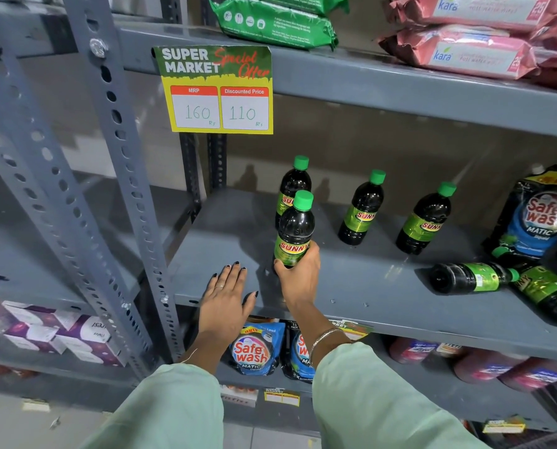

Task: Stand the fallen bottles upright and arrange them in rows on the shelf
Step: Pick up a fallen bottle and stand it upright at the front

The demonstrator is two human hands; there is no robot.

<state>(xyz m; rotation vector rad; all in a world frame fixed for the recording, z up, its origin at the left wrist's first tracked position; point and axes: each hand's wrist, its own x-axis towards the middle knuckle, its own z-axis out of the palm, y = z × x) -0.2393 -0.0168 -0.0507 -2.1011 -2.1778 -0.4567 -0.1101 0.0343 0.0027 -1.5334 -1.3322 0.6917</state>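
My right hand grips the base of an upright dark bottle with a green cap and green label, at the front of the grey shelf. Directly behind it stands a second bottle. Two more stand upright to the right, one in the middle and one further right. A fallen bottle lies on its side at the right, and another lies beyond it near the frame edge. My left hand rests flat on the shelf's front left, fingers spread, holding nothing.
A blue detergent pouch leans at the shelf's right end. A price sign hangs from the shelf above, which carries wipes packs. A perforated metal upright bounds the left side. More pouches sit on the shelf below.
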